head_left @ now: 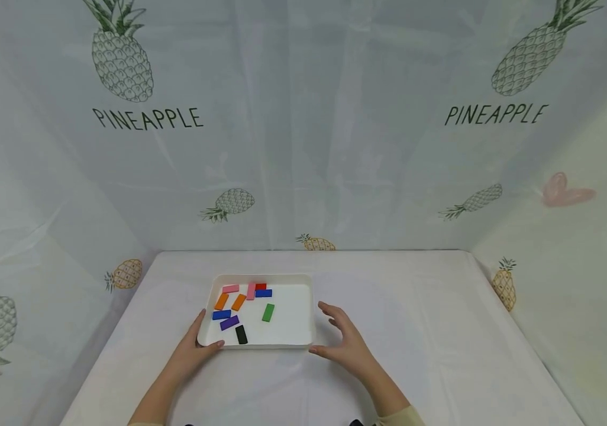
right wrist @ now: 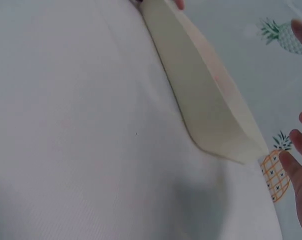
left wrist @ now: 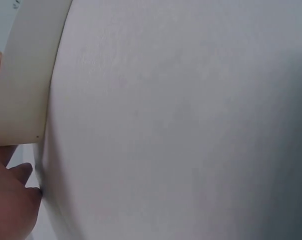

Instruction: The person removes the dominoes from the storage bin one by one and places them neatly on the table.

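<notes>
A shallow white tray (head_left: 290,310) lies on the table with several small coloured blocks inside. My left hand (head_left: 191,354) grips its front left corner, the thumb over the front rim and the fingers along the left wall. Off the front right corner is my right hand (head_left: 350,348), its fingers spread and nothing held; a gap shows between them and the tray in the right wrist view. A green block (head_left: 268,312) lies apart near the tray's middle. Toward the left are a black block (head_left: 241,335), a purple block (head_left: 229,322) and orange, blue, pink and red ones.
A white cloth covers the table (head_left: 431,331) beneath the tray. Behind it hangs a pale curtain (head_left: 303,148) printed with pineapples, and similar cloth closes off the left and right sides. The table's back edge runs just beyond the tray.
</notes>
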`<state>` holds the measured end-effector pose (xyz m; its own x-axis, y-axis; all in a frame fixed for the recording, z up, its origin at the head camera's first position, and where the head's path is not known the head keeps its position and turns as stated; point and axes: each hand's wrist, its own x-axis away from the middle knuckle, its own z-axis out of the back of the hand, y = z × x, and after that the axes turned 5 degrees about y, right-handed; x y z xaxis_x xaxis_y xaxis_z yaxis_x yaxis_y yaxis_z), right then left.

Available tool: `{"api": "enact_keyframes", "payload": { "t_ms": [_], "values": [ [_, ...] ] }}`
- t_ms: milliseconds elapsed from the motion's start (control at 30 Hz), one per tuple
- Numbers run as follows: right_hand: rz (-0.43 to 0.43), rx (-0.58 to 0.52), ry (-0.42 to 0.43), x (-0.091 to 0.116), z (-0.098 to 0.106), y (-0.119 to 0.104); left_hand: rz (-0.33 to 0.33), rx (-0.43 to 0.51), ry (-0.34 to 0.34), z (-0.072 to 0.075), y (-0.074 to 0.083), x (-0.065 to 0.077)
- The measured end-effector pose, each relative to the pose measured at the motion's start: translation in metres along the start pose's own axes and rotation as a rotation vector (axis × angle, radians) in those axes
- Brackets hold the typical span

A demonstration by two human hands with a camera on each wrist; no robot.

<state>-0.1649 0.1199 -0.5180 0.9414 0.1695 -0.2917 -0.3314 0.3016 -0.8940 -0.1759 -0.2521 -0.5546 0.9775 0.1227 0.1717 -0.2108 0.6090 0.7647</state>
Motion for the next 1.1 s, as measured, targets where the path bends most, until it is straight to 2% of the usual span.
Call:
{"api": "enact_keyframes", "payload": {
  "t_ms": [100, 267, 567, 767, 967, 1100],
  "values": [
    [0.006, -0.051, -0.012, -0.006, -0.004, -0.003, 0.002, -0.006, -0.002, -0.004, 0.006, 0.001],
    [-0.041, -0.092, -0.024, -0.012, -0.01, -0.009, -0.011, -0.015, 0.0, -0.013, 0.019, 0.005],
    [-0.133, -0.092, -0.027, -0.019, -0.022, -0.007, -0.026, -0.006, 0.006, -0.031, 0.033, 0.012],
    [-0.209, -0.051, -0.072, -0.033, -0.032, -0.003, -0.015, -0.04, -0.009, -0.03, 0.028, 0.009],
    [-0.28, -0.02, -0.115, -0.046, -0.038, 0.005, -0.076, -0.04, -0.116, -0.025, 0.017, -0.002],
    [-0.324, 0.032, -0.116, -0.054, -0.04, 0.013, -0.104, -0.031, -0.157, -0.026, 0.015, -0.006]
  ]
}}
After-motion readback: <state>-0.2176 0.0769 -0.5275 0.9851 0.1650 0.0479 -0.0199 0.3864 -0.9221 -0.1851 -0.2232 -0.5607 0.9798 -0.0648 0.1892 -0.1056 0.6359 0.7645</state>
